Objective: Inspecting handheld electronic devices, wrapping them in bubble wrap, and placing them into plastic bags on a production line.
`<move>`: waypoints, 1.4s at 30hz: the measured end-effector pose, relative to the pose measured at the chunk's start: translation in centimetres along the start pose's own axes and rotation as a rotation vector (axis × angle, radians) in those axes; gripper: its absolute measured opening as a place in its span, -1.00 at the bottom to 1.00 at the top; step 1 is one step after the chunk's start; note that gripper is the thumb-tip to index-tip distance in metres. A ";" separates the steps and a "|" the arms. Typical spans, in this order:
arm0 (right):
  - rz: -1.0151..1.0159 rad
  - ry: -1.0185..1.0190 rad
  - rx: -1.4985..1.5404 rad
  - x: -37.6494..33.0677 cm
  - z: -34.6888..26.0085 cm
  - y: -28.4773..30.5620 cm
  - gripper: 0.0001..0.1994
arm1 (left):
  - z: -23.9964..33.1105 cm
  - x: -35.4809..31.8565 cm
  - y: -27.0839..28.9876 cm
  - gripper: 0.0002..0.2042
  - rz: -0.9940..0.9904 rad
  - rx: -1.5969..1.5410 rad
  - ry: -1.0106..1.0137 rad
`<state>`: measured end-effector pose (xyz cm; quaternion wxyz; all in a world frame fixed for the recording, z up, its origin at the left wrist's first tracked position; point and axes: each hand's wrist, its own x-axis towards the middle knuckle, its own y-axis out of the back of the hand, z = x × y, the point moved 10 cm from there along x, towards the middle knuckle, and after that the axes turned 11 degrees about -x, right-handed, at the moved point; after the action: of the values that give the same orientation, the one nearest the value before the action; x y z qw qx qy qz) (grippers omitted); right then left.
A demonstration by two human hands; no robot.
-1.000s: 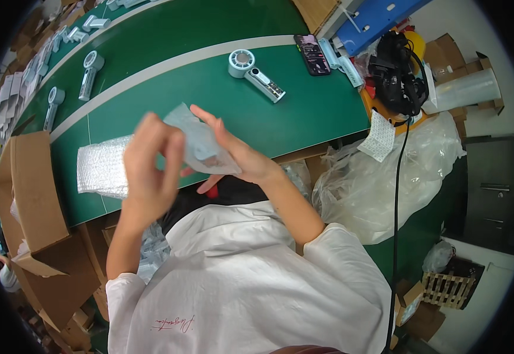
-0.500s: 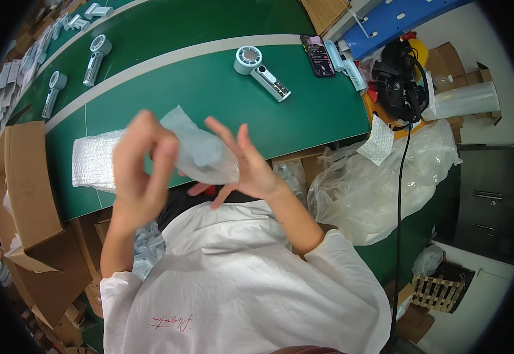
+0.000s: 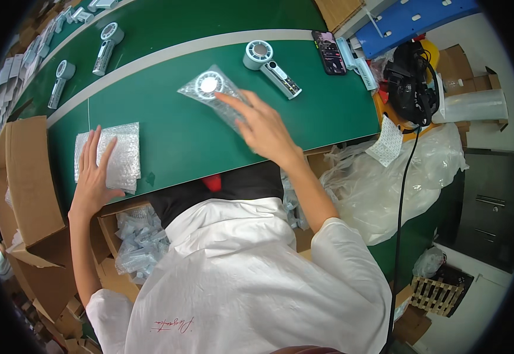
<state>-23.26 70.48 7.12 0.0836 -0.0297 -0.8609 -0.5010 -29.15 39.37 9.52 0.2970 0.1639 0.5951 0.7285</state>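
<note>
Now the right hand [image 3: 264,127] lies open-fingered on the bagged handheld fan [image 3: 213,89], while the left hand [image 3: 94,171] rests flat on the bubble wrap stack [image 3: 121,154].

Both hands are no longer raised together at centre frame. The right hand [image 3: 266,127] now presses the bagged fan [image 3: 213,89] onto the green surface [image 3: 174,135] at upper centre, while the left hand [image 3: 95,174] lies flat on the bubble-wrap stack [image 3: 121,153] at left.
</note>
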 end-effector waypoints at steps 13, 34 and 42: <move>0.434 -0.096 -0.004 2.6 7.7 7.1 -0.54 | -0.3 1.2 -2.0 -0.13 0.189 -0.047 -0.066; 0.241 -0.112 1.031 0.9 2.3 7.8 -0.49 | -3.3 3.9 -3.7 -0.80 0.220 -0.753 0.269; -0.871 0.290 2.679 0.4 -8.3 0.9 -0.34 | -2.6 4.4 -3.0 -0.80 0.187 -0.679 0.257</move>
<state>-22.62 63.74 12.00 -0.0244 0.3858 -0.6017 0.6989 -33.38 40.50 5.48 0.1893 0.0168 0.3345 0.9230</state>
